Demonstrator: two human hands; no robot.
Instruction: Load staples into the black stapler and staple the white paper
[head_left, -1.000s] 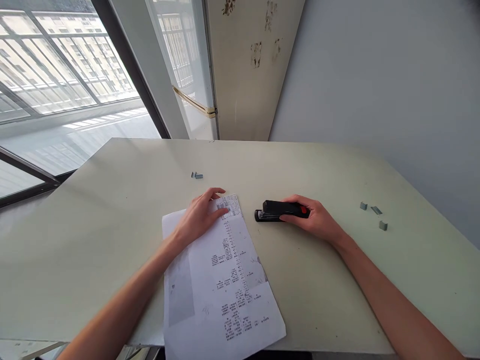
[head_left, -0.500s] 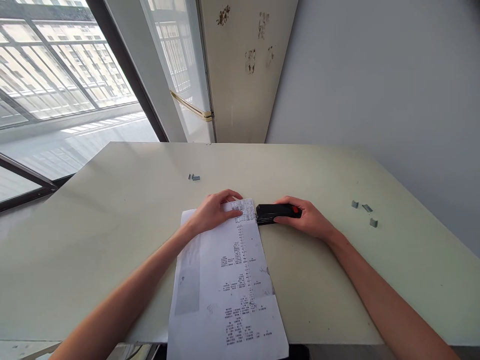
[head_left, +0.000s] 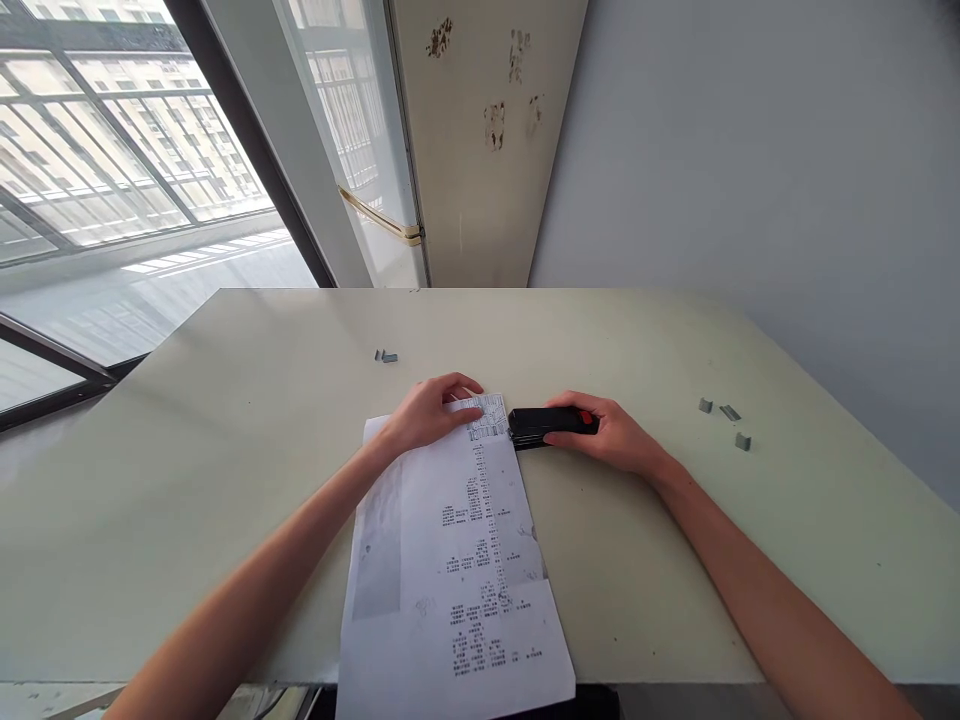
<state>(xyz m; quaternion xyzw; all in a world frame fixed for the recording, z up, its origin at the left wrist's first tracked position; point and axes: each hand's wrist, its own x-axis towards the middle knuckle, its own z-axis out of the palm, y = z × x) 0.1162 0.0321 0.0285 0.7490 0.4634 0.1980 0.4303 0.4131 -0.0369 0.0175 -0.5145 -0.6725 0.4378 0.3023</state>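
A long printed paper point(head_left: 450, 580) lies on the table, its near end hanging past the front edge. My left hand point(head_left: 431, 412) grips its far end, thumb on top and fingers behind the edge. In my right hand point(head_left: 611, 435) is a black stapler point(head_left: 544, 424) with a red patch near its rear. The stapler's front end meets the paper's right edge near the far corner. Whether the paper sits between its jaws I cannot tell.
Several strips of staples point(head_left: 741, 441) lie on the right of the white table point(head_left: 247, 500), with more small staple pieces point(head_left: 388, 357) at the back left. Behind the table stands a cabinet-like panel point(head_left: 480, 200) beside a grey wall point(head_left: 750, 150). A window is at left.
My left thumb has shifted slightly on the paper's far end. The stapler stays at the paper's edge in my right hand, and the view has moved a little.
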